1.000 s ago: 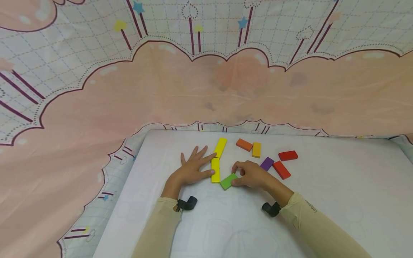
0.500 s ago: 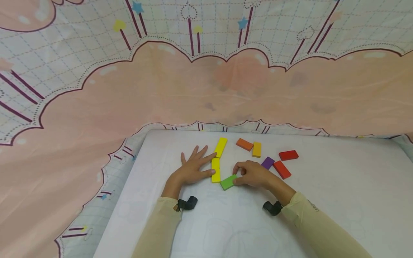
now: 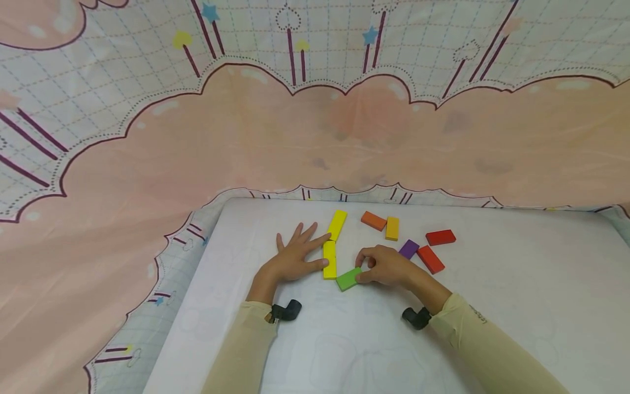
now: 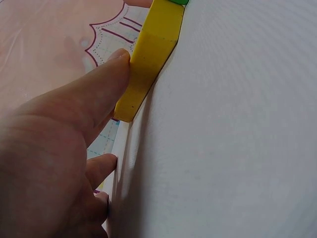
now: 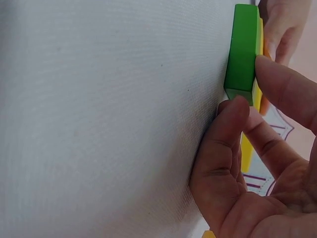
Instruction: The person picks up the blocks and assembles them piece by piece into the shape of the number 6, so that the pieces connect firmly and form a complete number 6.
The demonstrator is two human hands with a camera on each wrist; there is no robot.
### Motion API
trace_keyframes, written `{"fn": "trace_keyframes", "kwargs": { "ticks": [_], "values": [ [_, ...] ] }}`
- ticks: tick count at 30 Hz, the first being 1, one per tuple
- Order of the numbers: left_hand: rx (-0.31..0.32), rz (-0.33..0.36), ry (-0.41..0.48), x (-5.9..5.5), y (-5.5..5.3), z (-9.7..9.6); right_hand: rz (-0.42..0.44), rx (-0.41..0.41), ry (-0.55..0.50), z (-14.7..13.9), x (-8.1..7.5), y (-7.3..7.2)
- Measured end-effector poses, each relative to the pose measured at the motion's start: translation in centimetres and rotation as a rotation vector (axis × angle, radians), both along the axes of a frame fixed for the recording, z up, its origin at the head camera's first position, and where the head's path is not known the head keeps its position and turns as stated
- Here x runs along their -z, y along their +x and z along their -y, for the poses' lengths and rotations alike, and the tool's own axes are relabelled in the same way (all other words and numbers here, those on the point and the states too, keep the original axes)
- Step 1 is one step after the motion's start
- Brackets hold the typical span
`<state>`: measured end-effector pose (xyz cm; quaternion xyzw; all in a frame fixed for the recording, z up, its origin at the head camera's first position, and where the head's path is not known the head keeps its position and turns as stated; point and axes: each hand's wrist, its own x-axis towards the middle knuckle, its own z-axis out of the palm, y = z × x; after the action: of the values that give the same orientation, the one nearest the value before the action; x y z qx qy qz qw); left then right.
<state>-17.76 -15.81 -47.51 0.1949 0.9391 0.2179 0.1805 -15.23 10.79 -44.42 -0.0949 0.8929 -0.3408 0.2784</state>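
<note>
My left hand [image 3: 293, 259] lies with fingers spread on the white tabletop. Its thumb touches the side of the near yellow block [image 3: 329, 269], and its index fingertip reaches the far yellow block [image 3: 337, 223]. Those blocks form a slightly bent line, end to end. At the near end, a flat green block [image 3: 347, 280] lies slanted, one corner right at the yellow. My right hand [image 3: 386, 265] pinches the green block's right end. In the right wrist view, the thumb sits on an edge of the green block [image 5: 242, 49] and a curled finger meets its end.
Beyond the right hand lie an orange block [image 3: 373, 220] and an amber block [image 3: 392, 229]. A purple block [image 3: 408, 249], partly behind the right hand, leans toward a red block [image 3: 431, 259], with another red block [image 3: 440, 237] farther back. A patterned pink cloth [image 3: 315, 148] borders the table.
Over the last second the right hand has shifted slightly right, and the green block has turned a little with it. The left hand and the other blocks stay put.
</note>
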Motion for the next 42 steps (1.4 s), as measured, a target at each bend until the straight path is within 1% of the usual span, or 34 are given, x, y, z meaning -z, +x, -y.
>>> {"fn": "trace_keyframes", "kwargs": {
  "ticks": [5,12,22,26,31,34,36,38,40,42],
  "values": [
    [0.003,0.002,-0.002,0.1,-0.1,0.1,-0.003,0.004,0.000,0.1,0.0,0.2],
    [0.011,-0.012,0.002,0.3,0.0,0.2,0.003,0.016,-0.010,0.1,0.2,0.2],
    [0.001,-0.009,-0.003,0.2,0.0,0.0,-0.003,-0.002,-0.012,-0.1,0.1,0.1],
    [-0.003,-0.009,-0.004,0.2,0.0,0.0,0.005,0.005,-0.013,-0.2,0.1,0.0],
    [-0.006,-0.012,-0.008,0.3,0.0,-0.1,0.021,0.036,-0.024,-0.5,0.2,0.2],
    [-0.008,-0.014,-0.006,0.3,0.0,-0.1,0.036,0.069,-0.074,-1.1,0.1,0.4],
    [-0.007,-0.018,-0.004,0.3,0.0,-0.1,0.018,0.089,-0.109,-1.7,0.1,0.6],
    [-0.007,-0.016,-0.003,0.4,0.0,0.0,-0.029,0.110,-0.131,-2.2,-0.1,0.8],
    [-0.003,-0.015,-0.002,0.4,0.0,0.0,-0.117,0.121,-0.117,-2.8,-0.4,0.9],
    [0.000,-0.013,0.000,0.4,0.0,0.1,-0.222,0.127,-0.073,-3.5,-0.6,0.9]
  ]
}}
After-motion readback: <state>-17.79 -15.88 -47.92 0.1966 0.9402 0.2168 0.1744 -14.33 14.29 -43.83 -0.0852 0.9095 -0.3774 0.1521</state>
